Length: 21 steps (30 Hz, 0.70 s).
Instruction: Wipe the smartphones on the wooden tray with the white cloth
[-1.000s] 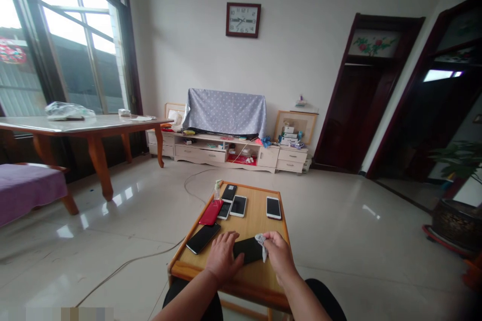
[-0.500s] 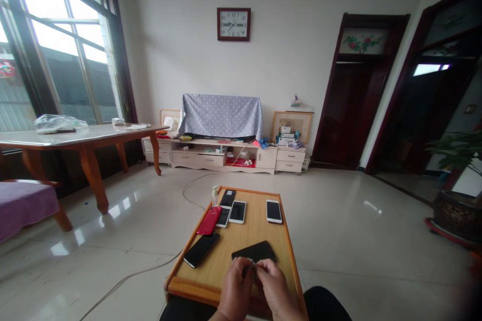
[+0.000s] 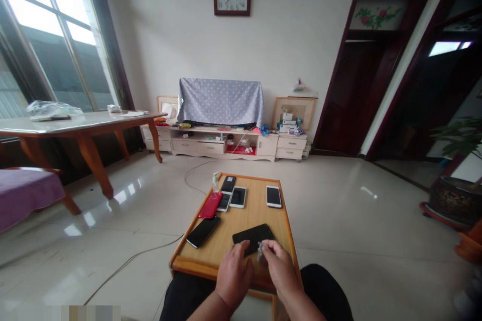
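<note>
My right hand (image 3: 277, 262) pinches a small grey crumpled wipe (image 3: 260, 251) between thumb and fingertips, over the near right part of a black phone (image 3: 251, 236). At that phone's near left edge is my left hand (image 3: 234, 267), fingers partly bent and thumb apart, holding nothing; whether it touches the phone I cannot tell. The phone lies flat on a small wooden table (image 3: 214, 265). To the left rest another black phone (image 3: 203, 231) and a red phone (image 3: 210, 205).
Farther back on the table are a white phone (image 3: 238, 197), a second one partly under the red phone, a small dark phone (image 3: 228, 183) and a clear pump bottle (image 3: 216, 182). Another white phone (image 3: 273, 196) lies at the right edge. A cable (image 3: 139, 257) runs across the floor.
My hands, together before, have come apart. The wipe is now in the right hand only, and the left hand has loosened. The view has tilted down a little.
</note>
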### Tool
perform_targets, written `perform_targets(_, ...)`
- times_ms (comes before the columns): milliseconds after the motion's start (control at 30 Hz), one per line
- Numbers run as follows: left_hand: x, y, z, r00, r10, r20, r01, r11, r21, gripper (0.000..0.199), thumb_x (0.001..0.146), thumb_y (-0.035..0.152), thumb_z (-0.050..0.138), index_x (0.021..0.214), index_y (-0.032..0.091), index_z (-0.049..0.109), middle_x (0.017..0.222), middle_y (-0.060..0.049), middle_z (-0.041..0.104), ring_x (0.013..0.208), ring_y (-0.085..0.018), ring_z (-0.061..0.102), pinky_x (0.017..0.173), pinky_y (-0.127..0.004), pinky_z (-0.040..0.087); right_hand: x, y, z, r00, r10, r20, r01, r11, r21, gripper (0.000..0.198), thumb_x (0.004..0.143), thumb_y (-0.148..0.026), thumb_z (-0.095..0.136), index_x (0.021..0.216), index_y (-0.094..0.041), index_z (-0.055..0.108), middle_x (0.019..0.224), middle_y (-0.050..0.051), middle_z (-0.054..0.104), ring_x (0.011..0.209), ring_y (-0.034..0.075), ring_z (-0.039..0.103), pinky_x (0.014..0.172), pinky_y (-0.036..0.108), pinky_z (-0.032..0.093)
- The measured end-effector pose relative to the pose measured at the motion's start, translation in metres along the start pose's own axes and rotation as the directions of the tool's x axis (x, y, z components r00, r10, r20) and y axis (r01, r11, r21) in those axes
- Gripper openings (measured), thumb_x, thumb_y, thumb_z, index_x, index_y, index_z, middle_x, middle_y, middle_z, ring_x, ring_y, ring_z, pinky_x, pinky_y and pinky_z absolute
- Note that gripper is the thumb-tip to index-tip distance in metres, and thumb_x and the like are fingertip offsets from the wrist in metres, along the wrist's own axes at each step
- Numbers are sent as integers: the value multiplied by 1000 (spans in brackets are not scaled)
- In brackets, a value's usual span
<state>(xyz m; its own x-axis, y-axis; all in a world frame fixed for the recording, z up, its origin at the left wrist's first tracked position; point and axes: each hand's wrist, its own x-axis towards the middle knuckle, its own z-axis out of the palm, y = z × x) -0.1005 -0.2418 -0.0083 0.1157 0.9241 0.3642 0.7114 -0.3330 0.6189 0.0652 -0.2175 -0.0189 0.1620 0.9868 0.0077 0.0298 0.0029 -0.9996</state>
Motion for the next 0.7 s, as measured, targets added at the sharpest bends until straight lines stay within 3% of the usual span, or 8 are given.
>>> perform_targets(133,22,-13,-12,996,-91,16,85,972,220,62,77,34,65,136,23,51,138,-9,59,127,-29,51,110,-45,37,14,5,-17,984,-155,-86,132,965,-228,35,85,-55,57,94,-23,67,81,3,71,74,22,66,72,32,52)
perform_targets(233,32,-20,-14,984,-156,83,126,947,295,73,74,42,68,141,22,47,144,-10,54,133,-30,45,111,-44,32,22,3,-22,963,-251,-98,204,916,-345,28,86,-49,56,92,-24,67,89,4,71,82,22,66,77,33,50)
perform_targets(300,34,-22,-13,982,-155,110,113,943,314,70,76,41,65,141,21,47,144,-10,54,133,-29,45,111,-43,30,24,0,-19,945,-324,-40,272,850,-450,23,88,-42,54,93,-24,67,95,5,70,89,22,65,81,32,49)
perform_targets(433,29,-20,-14,987,-119,104,80,945,317,59,78,37,61,135,23,52,136,-8,59,126,-28,49,108,-40,30,25,-2,-8,908,-384,164,389,634,-668,21,90,-24,47,88,-25,68,97,6,70,97,22,63,87,32,46)
perform_targets(533,25,-16,-19,987,-119,111,81,950,302,56,75,37,63,128,25,56,127,-7,62,121,-27,51,106,-39,31,29,2,-5,912,-356,204,382,551,-742,25,91,-19,45,92,-25,69,102,6,69,100,22,62,86,31,45)
perform_targets(700,24,-11,-24,987,-101,123,61,954,293,55,70,40,68,123,26,60,120,-7,63,116,-28,51,104,-39,31,41,2,-10,928,-350,130,299,488,-820,26,93,-20,44,98,-23,69,100,8,69,98,23,61,86,32,44)
